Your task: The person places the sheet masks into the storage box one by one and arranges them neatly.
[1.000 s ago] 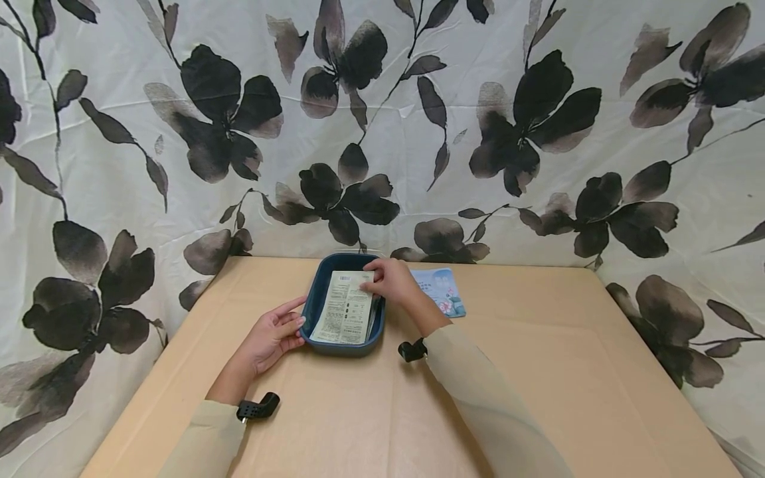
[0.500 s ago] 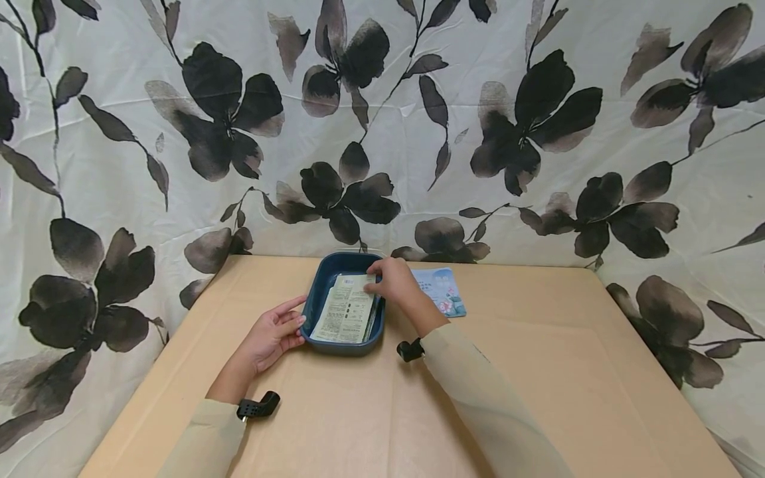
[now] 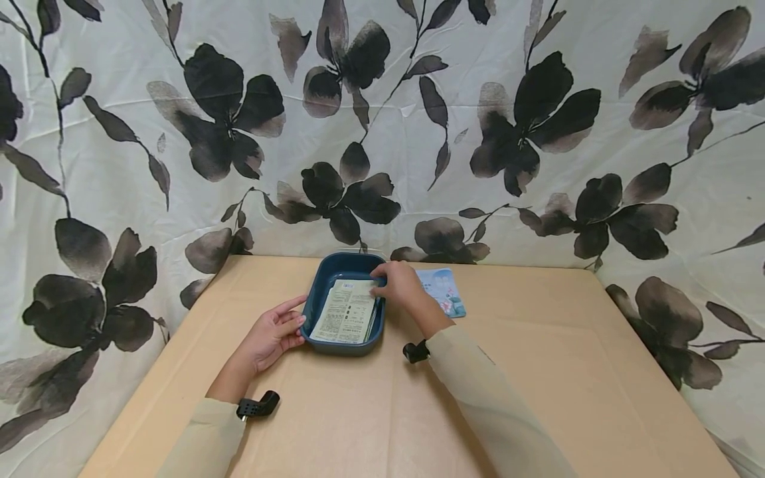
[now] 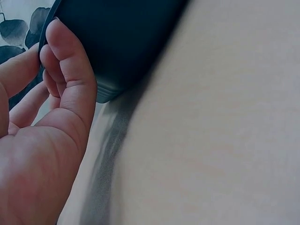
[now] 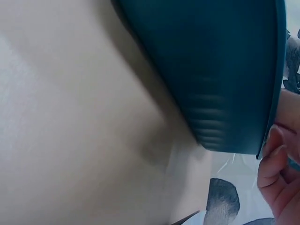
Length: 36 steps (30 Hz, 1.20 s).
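Observation:
A dark blue plastic tub [image 3: 341, 349] stands on the table with a printed paper booklet [image 3: 343, 312] lying inside, more sheets showing under its right edge. My left hand [image 3: 271, 337] rests its fingertips against the tub's left side, fingers loosely bent; the left wrist view shows the fingertips [image 4: 58, 35] right at the rim. Over the right rim reaches my right hand [image 3: 399, 285], thumb and forefinger at the booklet's upper right corner. In the right wrist view its curled fingers [image 5: 274, 161] show beside the tub's rim, while the booklet is hidden behind the wall.
Just right of the tub lies a light blue booklet with flowers [image 3: 445, 292], partly covered by my right hand. Brown paper covers the table [image 3: 508, 372]. A white cloth with dark flowers [image 3: 430, 133] hangs behind its far edge.
The printed booklet's upper edge has sunk lower into the tub, and my right hand has shifted slightly to the right. My left hand and the tub stay in place.

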Tool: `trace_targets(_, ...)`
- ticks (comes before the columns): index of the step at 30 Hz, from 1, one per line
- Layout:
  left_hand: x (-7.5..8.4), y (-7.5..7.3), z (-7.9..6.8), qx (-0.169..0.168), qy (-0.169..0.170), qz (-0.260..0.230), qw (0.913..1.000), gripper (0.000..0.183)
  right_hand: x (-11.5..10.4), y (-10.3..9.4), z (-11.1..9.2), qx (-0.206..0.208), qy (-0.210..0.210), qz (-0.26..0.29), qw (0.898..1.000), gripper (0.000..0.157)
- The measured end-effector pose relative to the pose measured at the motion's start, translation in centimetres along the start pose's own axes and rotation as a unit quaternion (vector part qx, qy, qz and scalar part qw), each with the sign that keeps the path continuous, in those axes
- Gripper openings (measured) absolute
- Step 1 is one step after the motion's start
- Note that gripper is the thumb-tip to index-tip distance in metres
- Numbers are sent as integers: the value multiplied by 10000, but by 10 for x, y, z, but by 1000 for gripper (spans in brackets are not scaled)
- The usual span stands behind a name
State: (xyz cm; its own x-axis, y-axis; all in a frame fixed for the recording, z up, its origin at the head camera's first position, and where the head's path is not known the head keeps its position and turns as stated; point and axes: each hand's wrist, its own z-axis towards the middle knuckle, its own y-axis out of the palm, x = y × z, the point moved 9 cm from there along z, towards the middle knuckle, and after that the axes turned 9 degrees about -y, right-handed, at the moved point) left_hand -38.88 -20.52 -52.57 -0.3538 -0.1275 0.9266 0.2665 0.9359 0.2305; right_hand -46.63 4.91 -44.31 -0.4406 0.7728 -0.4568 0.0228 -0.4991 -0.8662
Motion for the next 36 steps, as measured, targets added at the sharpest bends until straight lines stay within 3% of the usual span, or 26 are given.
trace_targets(5,0,2,3,-73,62,21,10000,68,12,-6,-7,278,92,681,9973,39)
trace_targets(11,1,3,5,-74,70,39,9999,69,29,-17,-18,850,-87,1525,9846,37)
trace_targets(16,3,5,5,-65,93,43,9999,69,42,-22,-24,1038,-269,2022,9735,35)
trace_targets(26,4,7,6,-31,93,114,9999,69,66,-26,-33,1332,-448,2361,9615,19)
trace_targets(36,2,6,8,-17,126,21,9999,68,94,-24,-51,1589,-236,2515,9544,23)
